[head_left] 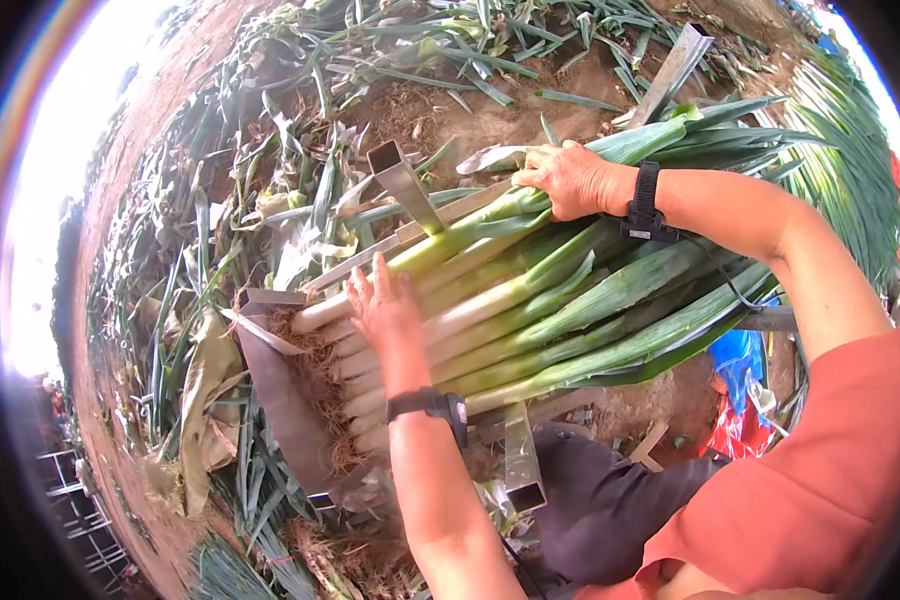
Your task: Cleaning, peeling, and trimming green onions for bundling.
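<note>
Several leeks [530,290] lie side by side in a metal rack [407,185], white root ends to the left and green leaves to the right. My left hand [385,312] rests on the white stems with its fingers spread, near the far side of the pile. The fingers of my right hand [575,180] curl over the far leek [470,235] where its stem turns to green leaves. The roots [325,400] meet a dark end panel [288,400] at the left of the rack.
Square metal posts rise from the rack, such as the far right post [675,72] and the near post [523,465]. Leaf trimmings [320,190] cover the soil. More leeks [845,170] are heaped at the right. Blue and red plastic [738,370] lies near my right sleeve.
</note>
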Motion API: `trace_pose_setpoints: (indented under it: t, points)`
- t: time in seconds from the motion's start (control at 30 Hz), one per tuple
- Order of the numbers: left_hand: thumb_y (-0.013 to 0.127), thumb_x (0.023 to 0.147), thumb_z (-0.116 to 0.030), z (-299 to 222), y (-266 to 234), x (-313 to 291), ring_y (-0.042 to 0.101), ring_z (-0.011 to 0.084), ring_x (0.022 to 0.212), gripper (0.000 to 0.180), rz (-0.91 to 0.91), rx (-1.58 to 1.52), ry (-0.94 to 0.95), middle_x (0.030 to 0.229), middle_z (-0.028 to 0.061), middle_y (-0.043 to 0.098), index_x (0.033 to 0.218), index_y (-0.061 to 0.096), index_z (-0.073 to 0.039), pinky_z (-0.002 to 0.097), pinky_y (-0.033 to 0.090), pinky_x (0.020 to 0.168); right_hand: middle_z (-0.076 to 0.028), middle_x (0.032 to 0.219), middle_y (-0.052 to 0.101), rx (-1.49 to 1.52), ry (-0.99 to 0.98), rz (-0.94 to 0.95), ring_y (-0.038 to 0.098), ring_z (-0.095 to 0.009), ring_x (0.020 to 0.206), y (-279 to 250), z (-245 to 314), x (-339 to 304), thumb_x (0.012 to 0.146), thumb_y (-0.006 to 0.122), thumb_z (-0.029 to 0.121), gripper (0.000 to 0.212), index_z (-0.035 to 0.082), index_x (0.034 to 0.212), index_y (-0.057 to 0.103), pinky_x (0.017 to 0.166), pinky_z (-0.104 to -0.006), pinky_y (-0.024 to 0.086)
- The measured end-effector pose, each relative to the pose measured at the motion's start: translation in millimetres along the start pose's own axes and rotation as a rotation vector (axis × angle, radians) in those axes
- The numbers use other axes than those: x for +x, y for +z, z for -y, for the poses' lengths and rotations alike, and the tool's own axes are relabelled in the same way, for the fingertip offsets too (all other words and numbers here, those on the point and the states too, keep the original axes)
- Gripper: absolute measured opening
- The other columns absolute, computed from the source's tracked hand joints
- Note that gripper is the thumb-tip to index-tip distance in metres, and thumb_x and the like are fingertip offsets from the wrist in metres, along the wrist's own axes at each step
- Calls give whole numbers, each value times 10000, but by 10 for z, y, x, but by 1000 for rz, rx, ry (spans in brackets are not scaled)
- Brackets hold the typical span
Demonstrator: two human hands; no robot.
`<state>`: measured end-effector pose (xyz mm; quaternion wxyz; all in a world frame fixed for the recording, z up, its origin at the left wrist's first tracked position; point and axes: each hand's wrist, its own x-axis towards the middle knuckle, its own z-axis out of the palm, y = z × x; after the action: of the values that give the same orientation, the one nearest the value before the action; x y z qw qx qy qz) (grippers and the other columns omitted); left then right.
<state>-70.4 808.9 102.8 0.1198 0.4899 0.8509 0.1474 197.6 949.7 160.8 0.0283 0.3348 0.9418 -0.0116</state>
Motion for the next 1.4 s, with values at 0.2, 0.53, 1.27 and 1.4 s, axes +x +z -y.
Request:
trace_pose_setpoints:
  t: [0.2,0.53,1.27,1.4]
  points:
    - [586,824,-233,-92,-347,-205,357,326,1251,526,20,-476,57,1320,246,389,1287,427,-39,397,280,1033,-144,902,549,-20,46,7,556,-303,908,-474,67,-176,612,613,115,450,81,1053,531,772,-400,413]
    - [590,862,-326,-941,-1968,-1192,474,308,1142,653,468,-1266,58,1179,229,481,1331,291,17,415,420,914,-143,871,537,76,-134,-396,556,-330,842,-2290,546,-849,603,696,145,543,60,1102,501,738,-413,445]
    - [537,780,-29,-306,-3219,-3581,625,231,844,367,-357,-1667,259,1015,145,577,1128,467,67,359,559,734,-125,881,525,156,-721,-529,585,-293,698,-3064,2836,-1961,627,711,483,826,77,1275,399,559,-397,473]
    - [504,763,-1,-226,-3262,-3752,569,121,707,178,-473,-1693,210,817,86,593,905,576,78,244,481,619,-130,846,535,201,-777,-491,587,-309,717,-3087,3043,-1960,658,702,362,695,68,1229,438,602,-402,478]
